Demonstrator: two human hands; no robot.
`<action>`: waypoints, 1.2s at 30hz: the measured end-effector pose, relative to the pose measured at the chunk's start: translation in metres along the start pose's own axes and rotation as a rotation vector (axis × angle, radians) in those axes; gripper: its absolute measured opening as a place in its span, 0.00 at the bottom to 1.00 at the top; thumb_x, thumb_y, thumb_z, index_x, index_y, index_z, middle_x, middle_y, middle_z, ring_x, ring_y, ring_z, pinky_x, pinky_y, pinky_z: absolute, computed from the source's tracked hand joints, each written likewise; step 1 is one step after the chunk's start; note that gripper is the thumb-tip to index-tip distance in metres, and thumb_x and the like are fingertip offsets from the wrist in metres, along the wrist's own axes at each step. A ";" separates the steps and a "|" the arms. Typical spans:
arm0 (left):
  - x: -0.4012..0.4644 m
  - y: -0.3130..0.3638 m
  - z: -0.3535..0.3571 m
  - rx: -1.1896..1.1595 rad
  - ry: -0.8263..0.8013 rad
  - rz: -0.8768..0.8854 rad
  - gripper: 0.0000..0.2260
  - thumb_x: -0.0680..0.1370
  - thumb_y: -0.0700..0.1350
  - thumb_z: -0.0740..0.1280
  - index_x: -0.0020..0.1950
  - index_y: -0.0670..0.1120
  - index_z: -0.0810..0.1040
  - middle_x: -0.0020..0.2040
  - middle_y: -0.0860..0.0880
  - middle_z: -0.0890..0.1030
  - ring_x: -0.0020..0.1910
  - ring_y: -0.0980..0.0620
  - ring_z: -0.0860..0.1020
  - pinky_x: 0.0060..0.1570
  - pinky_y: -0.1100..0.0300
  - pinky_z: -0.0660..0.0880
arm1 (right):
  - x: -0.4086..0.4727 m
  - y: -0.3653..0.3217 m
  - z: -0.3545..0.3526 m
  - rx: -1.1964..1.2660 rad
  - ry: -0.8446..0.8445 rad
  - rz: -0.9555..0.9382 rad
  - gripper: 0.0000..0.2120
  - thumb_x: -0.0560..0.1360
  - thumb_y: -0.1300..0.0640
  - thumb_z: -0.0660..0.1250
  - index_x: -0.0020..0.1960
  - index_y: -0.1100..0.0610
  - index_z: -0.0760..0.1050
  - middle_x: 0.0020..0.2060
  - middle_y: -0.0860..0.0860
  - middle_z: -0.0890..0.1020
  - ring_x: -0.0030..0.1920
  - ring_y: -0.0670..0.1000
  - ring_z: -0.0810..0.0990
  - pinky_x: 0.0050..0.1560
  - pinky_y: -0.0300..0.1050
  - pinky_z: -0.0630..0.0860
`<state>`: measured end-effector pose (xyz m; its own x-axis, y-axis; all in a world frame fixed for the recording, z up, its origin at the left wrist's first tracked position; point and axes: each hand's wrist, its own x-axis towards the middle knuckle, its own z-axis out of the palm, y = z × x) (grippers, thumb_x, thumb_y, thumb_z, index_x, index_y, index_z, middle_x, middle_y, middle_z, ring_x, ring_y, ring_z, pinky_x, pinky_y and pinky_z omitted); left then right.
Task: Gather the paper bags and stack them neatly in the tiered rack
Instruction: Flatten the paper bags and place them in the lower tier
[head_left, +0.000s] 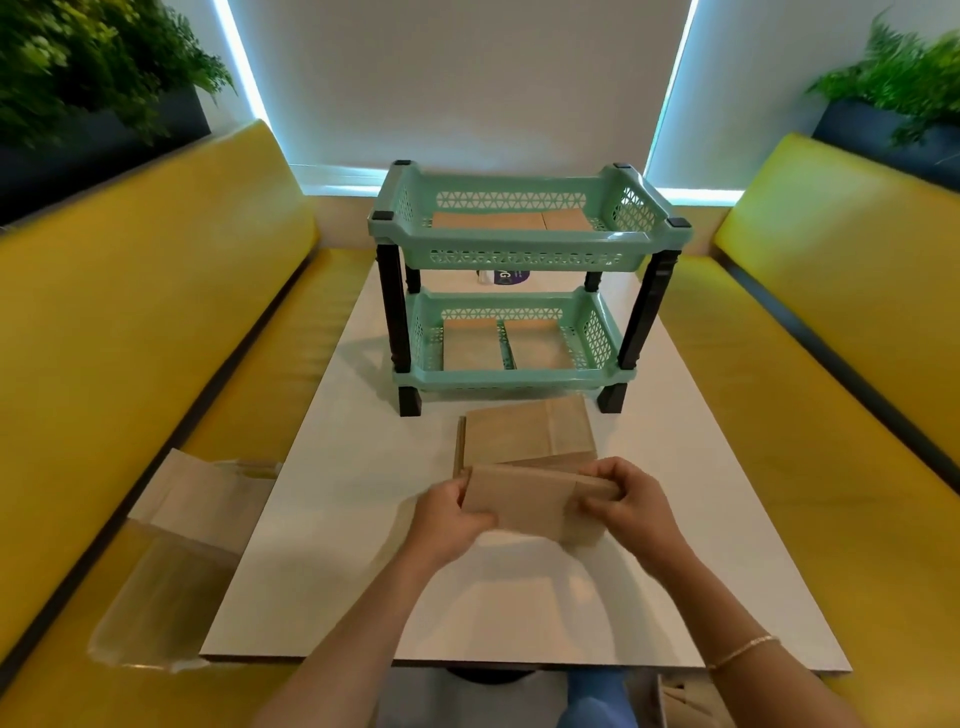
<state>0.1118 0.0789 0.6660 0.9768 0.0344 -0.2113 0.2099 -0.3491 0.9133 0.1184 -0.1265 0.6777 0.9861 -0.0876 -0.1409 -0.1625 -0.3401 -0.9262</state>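
1. Brown paper is what I have in both hands: a folded paper bag (524, 506), held flat above the near half of the worktop (332, 519), roughly midway between its left and right edges.
2. My left hand (447, 519) pinches the bag's left end, thumb on top and the other fingers (470, 519) curled under; my right hand (631, 501) pinches the right end the same way. Holding both ends keeps the bag stretched flat, which I judge is to square it up before it goes away.
3. Just beyond it, lying flat on the worktop, is a small pile of bags (527, 436), set in front of the rack, probably so I can add to it and lift the lot together.
4. The green tiered rack (519, 244) stands toward the far edge of the worktop, its open front facing me. Bags already lie flat in the upper tier (509, 221) and, in two side-by-side lots, in the lower tier (506, 345).
5. More bags (192, 509) rest on the yellow bench seat (78, 332) off the left edge of the worktop, partly overlapping that edge, so gathering is not finished.
6. A few more seem to sit below the near right corner, too cropped to be sure.
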 end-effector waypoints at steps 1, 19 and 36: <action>0.000 0.009 -0.006 -0.099 0.000 0.011 0.13 0.69 0.35 0.74 0.52 0.44 0.81 0.45 0.49 0.82 0.42 0.54 0.79 0.36 0.72 0.73 | 0.002 -0.003 -0.006 -0.015 -0.045 0.009 0.07 0.67 0.70 0.70 0.42 0.60 0.79 0.38 0.54 0.81 0.38 0.51 0.76 0.41 0.45 0.75; -0.006 0.013 0.026 0.327 -0.072 0.095 0.16 0.78 0.40 0.63 0.67 0.43 0.71 0.62 0.46 0.77 0.61 0.47 0.74 0.49 0.69 0.67 | -0.005 -0.022 0.014 0.308 -0.068 0.006 0.14 0.68 0.72 0.70 0.44 0.54 0.75 0.41 0.49 0.81 0.43 0.48 0.80 0.39 0.35 0.76; 0.000 -0.008 0.021 -0.357 0.045 -0.031 0.13 0.74 0.35 0.68 0.54 0.49 0.75 0.51 0.51 0.81 0.50 0.54 0.79 0.55 0.57 0.76 | -0.006 0.020 0.012 0.238 0.022 0.102 0.16 0.72 0.73 0.63 0.47 0.52 0.75 0.42 0.50 0.81 0.44 0.50 0.79 0.41 0.39 0.75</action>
<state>0.1088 0.0619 0.6517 0.9689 0.0838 -0.2329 0.2336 0.0015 0.9723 0.1093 -0.1211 0.6561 0.9636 -0.1320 -0.2326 -0.2463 -0.0992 -0.9641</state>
